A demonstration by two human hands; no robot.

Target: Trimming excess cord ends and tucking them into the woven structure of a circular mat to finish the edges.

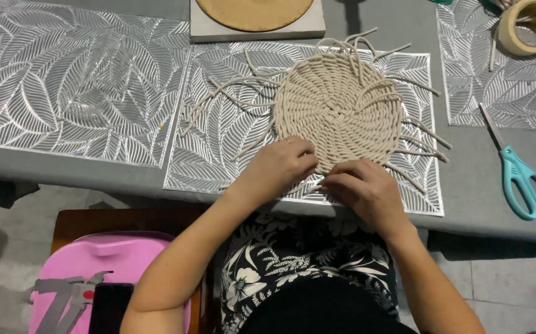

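Two hands: both meet at the near rim of the woven disc, left hand and right hand almost touching at their fingertips.
Table: grey cloth with silver leaf-pattern placemats; the middle placemat bears the work.
Woven rope disc: round, cream, coiled flat, lying just ahead of the hands, away from the body; being round, it has no long axis.
Loose cord ends: they fan out from the rim on the far, left and right sides.
Left hand: fingers curled down onto the disc's near-left edge, seemingly pinching cord; the exact strand is hidden.
Right hand: fingers bent, tips pressed at the near edge beside the left's.
Nearer hand: about equal; the left overlaps the disc slightly more.
Scissors: teal-handled, well apart to the right.
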